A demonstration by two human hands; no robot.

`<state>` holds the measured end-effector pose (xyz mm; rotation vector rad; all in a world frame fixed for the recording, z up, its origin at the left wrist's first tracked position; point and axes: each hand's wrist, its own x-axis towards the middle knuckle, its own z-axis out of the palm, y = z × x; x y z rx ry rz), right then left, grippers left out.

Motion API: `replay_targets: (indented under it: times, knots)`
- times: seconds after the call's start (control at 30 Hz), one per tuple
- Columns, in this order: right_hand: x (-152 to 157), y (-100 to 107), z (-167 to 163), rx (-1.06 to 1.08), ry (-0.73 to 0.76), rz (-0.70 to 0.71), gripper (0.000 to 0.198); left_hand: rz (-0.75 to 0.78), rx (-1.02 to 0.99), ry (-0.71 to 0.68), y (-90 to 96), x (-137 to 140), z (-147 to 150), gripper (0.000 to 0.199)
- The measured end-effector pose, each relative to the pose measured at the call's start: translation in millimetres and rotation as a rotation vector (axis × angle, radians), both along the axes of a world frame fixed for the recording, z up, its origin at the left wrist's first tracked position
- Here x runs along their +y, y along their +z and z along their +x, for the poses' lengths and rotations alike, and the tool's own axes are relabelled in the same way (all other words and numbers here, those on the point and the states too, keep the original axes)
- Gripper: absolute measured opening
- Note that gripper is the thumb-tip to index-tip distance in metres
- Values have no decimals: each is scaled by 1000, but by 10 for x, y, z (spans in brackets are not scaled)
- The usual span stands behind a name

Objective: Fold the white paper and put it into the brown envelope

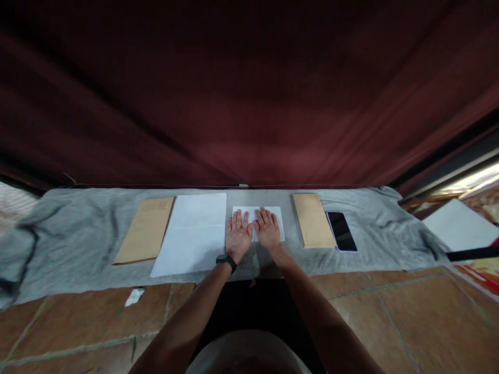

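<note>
A small white sheet of paper [277,212], perhaps folded, lies on the grey cloth [105,218] in front of me. My left hand [238,236] rests flat on its left part, fingers stretched out and pointing away from me. Over the right part lies my right hand [268,228], also flat with its fingers apart. The palms hide much of the paper's middle. Just left of my hands are larger white sheets [195,234] with a faint crease across them. To the right is a brown envelope [314,221].
A second brown envelope [146,228] lies left of the white sheets. A phone [342,231] with a dark screen sits beside the right envelope. Behind the cloth hangs a dark red curtain [249,130]. A white scrap [134,296] lies on the tiled floor [78,322].
</note>
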<state>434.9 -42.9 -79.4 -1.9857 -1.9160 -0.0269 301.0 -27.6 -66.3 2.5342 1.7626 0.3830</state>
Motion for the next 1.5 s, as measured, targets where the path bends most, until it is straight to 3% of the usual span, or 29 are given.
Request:
replay_targets:
  times: [0.37,0.63,0.8,0.9,1.07,1.3,1.5]
  knots:
    - [-26,-27,380,-81,-129,24,55,1,1,-7,8,-6,-10,59]
    - [-84,-59,421,-70,-155,22,57,-25,-15,24,-7,2,69,59]
    - [-81,-85,433,-75,-149,37,56,-37,-67,-126,-52,16,259,57]
    - [-82,-105,443,-73,-145,56,56,-48,-72,-124,-57,52,297,57]
    - [-88,-103,435,-76,-149,55,57,-37,-66,-82,-39,60,161,58]
    - [-108,-49,419,-71,-162,16,56,13,-62,-59,-65,-215,-80,56]
    - [-117,4,414,-68,-163,9,55,-34,-103,-85,-25,-325,-146,54]
